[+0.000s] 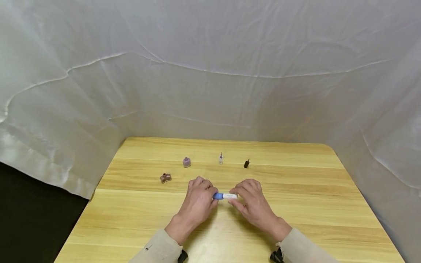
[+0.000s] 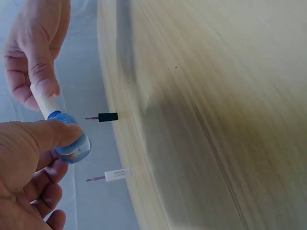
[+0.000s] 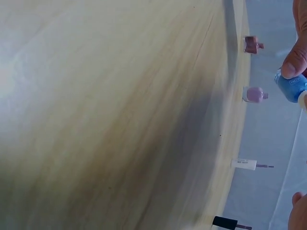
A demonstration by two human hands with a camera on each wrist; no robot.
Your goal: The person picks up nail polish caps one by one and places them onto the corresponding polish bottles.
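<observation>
A blue nail polish bottle (image 1: 218, 196) with a long white cap (image 1: 230, 196) is held sideways just over the wooden table, between both hands. My left hand (image 1: 198, 200) pinches the glass bottle with thumb and fingers. On the other end, my right hand (image 1: 252, 201) grips the white cap. Seen from the left wrist, the cap (image 2: 45, 103) meets the neck of the bottle (image 2: 76, 152); whether it is fully screwed down I cannot tell. The right wrist view catches the blue bottle (image 3: 290, 86) at its edge, with the right hand mostly cut off.
Farther back on the table (image 1: 131, 215) stand an uncapped lilac polish bottle (image 1: 186, 162) and an uncapped brownish-pink one (image 1: 166, 178), both left. A white brush cap (image 1: 221, 160) and a black brush cap (image 1: 246, 164) stand brush-up. Pale curtains (image 1: 210, 98) surround the table.
</observation>
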